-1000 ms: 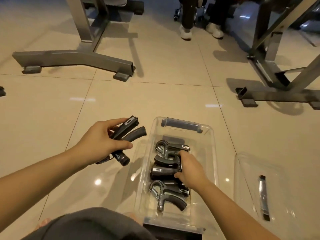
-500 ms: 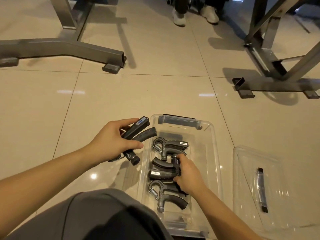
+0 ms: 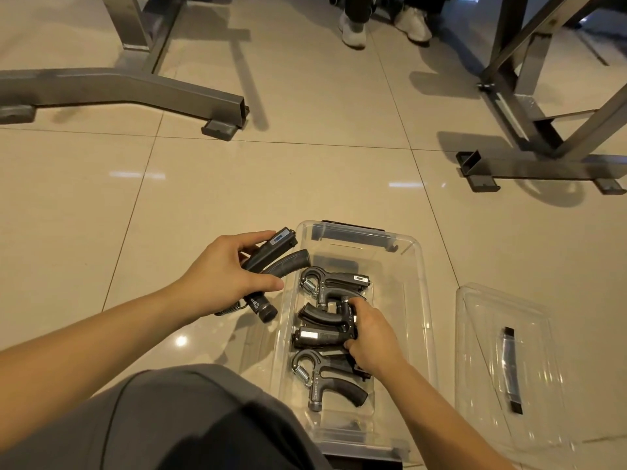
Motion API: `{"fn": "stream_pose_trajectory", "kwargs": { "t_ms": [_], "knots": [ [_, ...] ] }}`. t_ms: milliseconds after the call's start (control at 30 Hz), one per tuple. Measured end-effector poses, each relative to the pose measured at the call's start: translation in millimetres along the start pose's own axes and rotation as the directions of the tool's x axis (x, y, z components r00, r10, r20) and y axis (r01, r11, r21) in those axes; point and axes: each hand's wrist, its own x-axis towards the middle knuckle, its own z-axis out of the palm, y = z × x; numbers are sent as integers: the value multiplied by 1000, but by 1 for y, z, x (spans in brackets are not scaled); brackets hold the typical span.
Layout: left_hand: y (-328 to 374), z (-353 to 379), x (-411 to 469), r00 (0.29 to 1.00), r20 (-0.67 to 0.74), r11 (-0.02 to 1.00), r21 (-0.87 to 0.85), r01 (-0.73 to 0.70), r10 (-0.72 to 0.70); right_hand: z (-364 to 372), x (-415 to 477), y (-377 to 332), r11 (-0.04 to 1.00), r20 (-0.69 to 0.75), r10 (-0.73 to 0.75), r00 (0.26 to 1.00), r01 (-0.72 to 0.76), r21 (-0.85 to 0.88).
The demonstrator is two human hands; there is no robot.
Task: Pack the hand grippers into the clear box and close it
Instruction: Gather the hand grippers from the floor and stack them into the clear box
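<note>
A pale tiled floor point(image 3: 305, 184) fills the view. On it stand a grey metal frame point(image 3: 118, 86) at the far left and a second metal frame point(image 3: 543, 161) at the far right, both cut off by the picture's edges. A grey trouser leg point(image 3: 169, 418) covers the near left corner.

The clear box point(image 3: 419, 266) sits open on the floor in front of the person. Its lid point(image 3: 481, 351) lies flat on the floor just to its right, apart from it. The box's near end is partly hidden behind the leg and the right forearm.

The left hand point(image 3: 220, 276) is outside the box, just left of its rim. Its fingers and thumb are curled round a black hand gripper point(image 3: 271, 256), whose handles point toward the box's far left corner; its spring end is mostly hidden under the palm.

The right hand point(image 3: 373, 337) reaches down inside the box and grips the middle hand gripper point(image 3: 322, 329) at its right end. Its fingertips are tucked out of sight, so exactly how they close cannot be made out.

The far hand gripper point(image 3: 334, 283) lies just beyond that hand on the box floor, and the near hand gripper point(image 3: 325, 378) lies just below it, its right side covered by the wrist.

A pair of white shoes point(image 3: 353, 30) shows at the top edge, the legs above cut off.
</note>
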Motion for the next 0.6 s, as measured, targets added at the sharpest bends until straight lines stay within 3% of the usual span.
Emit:
{"fn": "stream_pose_trajectory", "kwargs": {
  "t_ms": [367, 467, 600],
  "knots": [
    [2, 4, 3, 1000, -5, 1000, -19, -7, 7, -20, -4, -16, 1000, -9, -23, 1000, 23, 18],
    [8, 7, 6, 999, -18, 999, 15, -35, 35, -55, -7, -51, 929, -98, 3, 995, 34, 368],
    [16, 8, 10, 993, 64, 984, 138, -112, 104, -102, -14, -105, 644, -42, -23, 999, 47, 764]
  ]
}}
